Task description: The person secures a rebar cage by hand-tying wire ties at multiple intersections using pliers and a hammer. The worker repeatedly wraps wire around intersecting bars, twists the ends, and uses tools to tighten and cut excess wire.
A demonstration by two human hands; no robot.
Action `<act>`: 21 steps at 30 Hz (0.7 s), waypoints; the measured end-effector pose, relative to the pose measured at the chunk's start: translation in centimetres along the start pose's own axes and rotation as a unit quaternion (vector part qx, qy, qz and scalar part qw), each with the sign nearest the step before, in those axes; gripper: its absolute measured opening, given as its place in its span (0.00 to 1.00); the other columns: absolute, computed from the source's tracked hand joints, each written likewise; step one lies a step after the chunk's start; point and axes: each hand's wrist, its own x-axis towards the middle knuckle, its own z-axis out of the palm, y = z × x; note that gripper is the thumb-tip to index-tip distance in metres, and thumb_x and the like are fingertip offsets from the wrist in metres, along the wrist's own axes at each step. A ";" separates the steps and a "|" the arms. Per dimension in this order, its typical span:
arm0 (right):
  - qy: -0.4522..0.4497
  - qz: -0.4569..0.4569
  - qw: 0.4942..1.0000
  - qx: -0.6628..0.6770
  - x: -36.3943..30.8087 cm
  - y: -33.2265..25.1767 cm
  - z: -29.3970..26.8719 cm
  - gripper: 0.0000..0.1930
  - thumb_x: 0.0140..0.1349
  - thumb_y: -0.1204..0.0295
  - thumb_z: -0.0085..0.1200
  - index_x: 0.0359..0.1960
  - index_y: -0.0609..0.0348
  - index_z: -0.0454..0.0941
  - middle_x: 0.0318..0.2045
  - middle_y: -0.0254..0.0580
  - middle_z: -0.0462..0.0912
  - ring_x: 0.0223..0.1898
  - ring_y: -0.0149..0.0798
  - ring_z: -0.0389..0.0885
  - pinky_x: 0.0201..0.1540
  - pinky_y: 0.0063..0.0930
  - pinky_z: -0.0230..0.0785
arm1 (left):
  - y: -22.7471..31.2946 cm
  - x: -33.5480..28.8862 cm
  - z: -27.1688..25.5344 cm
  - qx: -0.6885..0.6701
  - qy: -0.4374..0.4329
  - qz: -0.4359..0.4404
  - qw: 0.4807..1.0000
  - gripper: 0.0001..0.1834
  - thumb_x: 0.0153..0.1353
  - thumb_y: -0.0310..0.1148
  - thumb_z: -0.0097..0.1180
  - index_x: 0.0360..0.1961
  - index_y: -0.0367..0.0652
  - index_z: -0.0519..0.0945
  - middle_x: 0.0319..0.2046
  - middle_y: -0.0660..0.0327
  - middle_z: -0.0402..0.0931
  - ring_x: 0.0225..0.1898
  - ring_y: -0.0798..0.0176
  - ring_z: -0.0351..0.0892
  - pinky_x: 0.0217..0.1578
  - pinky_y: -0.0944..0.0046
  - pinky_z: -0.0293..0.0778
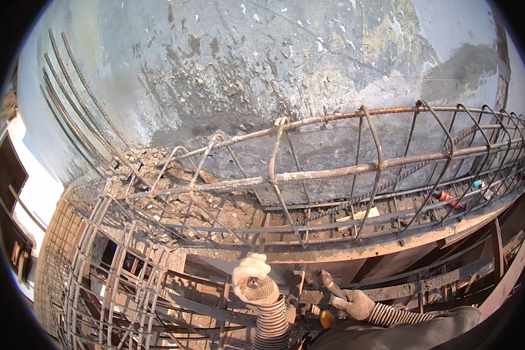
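In a knitted pale glove, my left hand (255, 286) is curled closed below the rebar cage (326, 172). A dark, shiny round metal end shows within its grip; the rest of that piece is hidden. To its right, my gloved right hand (357, 304) wraps around a short brownish tool (331, 283) with a darker tip pointing up and left; its exact kind does not show. Both hands are nearer than the timber board edge (344, 252). Beside my right hand lies a yellow rounded thing (327, 319), partly covered.
Behind the cage rises a rough grey wall (245, 70). Bare rebar ends (76, 93) stick out at the left above broken concrete (216, 213). More tied bars (111, 274) fill the lower left. A wood scrap (357, 215) and a red object (447, 198) lie inside the cage.
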 end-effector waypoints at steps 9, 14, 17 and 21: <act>-0.003 0.014 0.994 -0.111 -8.2 2.3 -5.7 0.32 0.66 0.47 0.62 0.53 0.69 0.80 0.34 0.48 0.86 0.38 0.41 0.83 0.42 0.38 0.75 | 3.7 -4.7 5.1 0.163 -0.194 0.000 0.967 0.28 0.64 0.53 0.59 0.15 0.41 0.77 0.14 0.62 0.70 0.18 0.59 0.69 0.22 0.60 0.64; -0.028 0.002 0.950 -0.311 -6.5 7.7 -7.4 0.34 0.63 0.41 0.61 0.43 0.69 0.82 0.31 0.65 0.84 0.38 0.60 0.85 0.41 0.46 0.74 | -1.2 -4.6 4.4 0.277 -0.264 0.041 0.923 0.11 0.44 0.36 0.68 0.22 0.46 0.76 0.18 0.63 0.68 0.22 0.55 0.71 0.28 0.57 0.67; -0.047 0.002 0.928 -0.370 -7.2 10.6 -8.4 0.36 0.63 0.38 0.57 0.39 0.68 0.82 0.32 0.64 0.84 0.40 0.62 0.84 0.42 0.48 0.74 | -1.3 -5.7 5.9 0.275 -0.303 0.074 0.910 0.14 0.48 0.36 0.69 0.18 0.48 0.74 0.16 0.63 0.72 0.20 0.55 0.74 0.28 0.57 0.69; -0.062 0.002 0.917 -0.393 -8.5 12.5 -9.5 0.35 0.65 0.37 0.54 0.44 0.65 0.82 0.35 0.61 0.85 0.42 0.61 0.85 0.45 0.48 0.76 | 4.2 -6.6 10.1 0.277 -0.302 0.094 0.907 0.14 0.48 0.40 0.68 0.17 0.49 0.74 0.14 0.65 0.70 0.18 0.57 0.73 0.24 0.58 0.68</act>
